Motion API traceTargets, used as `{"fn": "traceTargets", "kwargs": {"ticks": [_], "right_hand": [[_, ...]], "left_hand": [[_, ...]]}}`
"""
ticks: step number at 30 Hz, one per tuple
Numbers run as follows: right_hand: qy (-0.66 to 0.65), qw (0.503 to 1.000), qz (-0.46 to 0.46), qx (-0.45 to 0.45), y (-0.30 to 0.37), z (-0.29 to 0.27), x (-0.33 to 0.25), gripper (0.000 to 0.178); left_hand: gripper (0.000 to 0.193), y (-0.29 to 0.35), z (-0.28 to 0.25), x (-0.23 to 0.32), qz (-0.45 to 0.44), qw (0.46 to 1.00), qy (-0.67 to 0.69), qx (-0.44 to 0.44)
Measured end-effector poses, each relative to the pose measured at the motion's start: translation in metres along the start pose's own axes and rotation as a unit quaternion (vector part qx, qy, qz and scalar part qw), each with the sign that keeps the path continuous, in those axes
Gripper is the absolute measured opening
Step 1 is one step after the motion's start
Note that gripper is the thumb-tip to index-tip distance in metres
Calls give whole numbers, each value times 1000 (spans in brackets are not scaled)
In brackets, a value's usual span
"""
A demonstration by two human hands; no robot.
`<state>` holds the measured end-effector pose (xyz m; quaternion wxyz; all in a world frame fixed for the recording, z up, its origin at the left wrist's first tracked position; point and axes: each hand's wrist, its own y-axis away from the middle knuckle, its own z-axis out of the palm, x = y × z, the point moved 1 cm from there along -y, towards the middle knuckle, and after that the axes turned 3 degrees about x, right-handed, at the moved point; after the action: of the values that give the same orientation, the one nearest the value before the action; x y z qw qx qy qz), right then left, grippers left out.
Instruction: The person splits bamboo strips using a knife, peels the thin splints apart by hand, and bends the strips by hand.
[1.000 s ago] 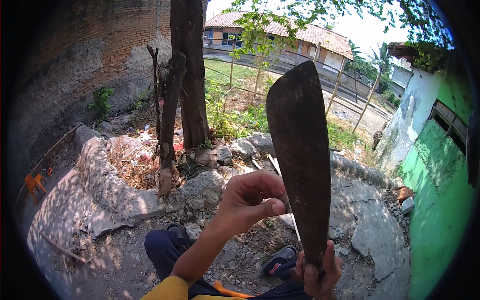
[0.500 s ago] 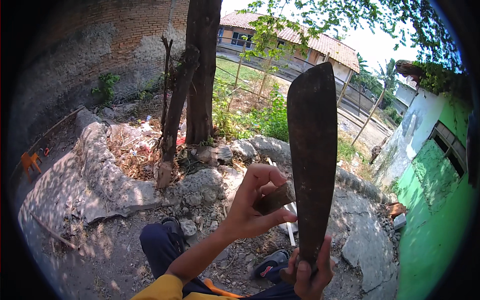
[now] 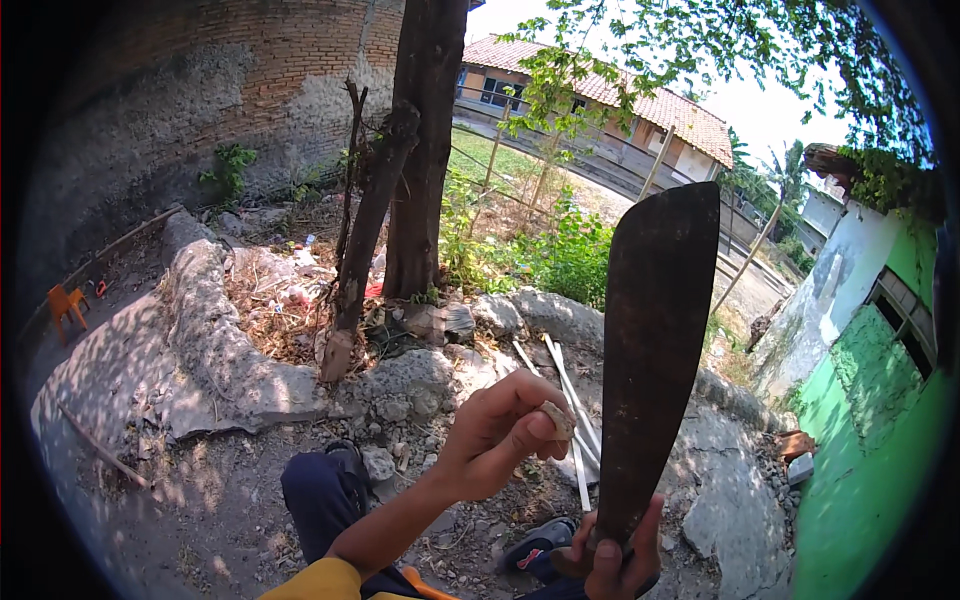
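Observation:
In my right hand (image 3: 615, 560) is the handle of a machete (image 3: 660, 350). Its broad, dark blade stands nearly upright, with some pale specks on it. My left hand (image 3: 500, 435) pinches a small, rough greyish chunk of stone (image 3: 560, 420) between thumb and fingers. That chunk is just left of the blade, apparently apart from it. The fingers of my right hand wrap the lower end of the machete, so most of the handle is hidden.
Beyond my hands, long white strips (image 3: 572, 400) lie on the rubble. A broken concrete edge (image 3: 240, 380) curves round a tree trunk (image 3: 425, 150) and dry litter. An orange chair (image 3: 66, 306) stands far left; a green wall (image 3: 860, 470) rises at right.
My left hand has turned the stone, so a rough end now faces me. The machete sits lower and further right, leaning slightly right. The whole view has shifted a little.

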<state>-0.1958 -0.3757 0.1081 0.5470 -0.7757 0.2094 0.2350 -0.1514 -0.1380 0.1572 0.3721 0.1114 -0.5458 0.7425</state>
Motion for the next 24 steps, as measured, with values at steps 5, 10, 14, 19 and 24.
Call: {"fn": "traceTargets", "kwargs": {"ticks": [5, 10, 14, 19, 24], "right_hand": [[49, 998, -31, -5, 0, 5, 0, 67], [62, 996, -65, 1, -7, 8, -5, 67], [53, 997, -58, -7, -10, 9, -6, 67], [85, 995, -54, -2, -8, 12, -2, 68], [92, 994, -67, -4, -8, 12, -2, 68]], "left_hand": [[30, -1, 5, 0, 2, 1000, -20, 13], [31, -3, 5, 0, -6, 1000, -1, 1], [29, -2, 4, 0, -14, 1000, 17, 7], [28, -2, 5, -2, -7, 999, 40, 8], [29, -3, 3, -3, -3, 999, 32, -4]]}}
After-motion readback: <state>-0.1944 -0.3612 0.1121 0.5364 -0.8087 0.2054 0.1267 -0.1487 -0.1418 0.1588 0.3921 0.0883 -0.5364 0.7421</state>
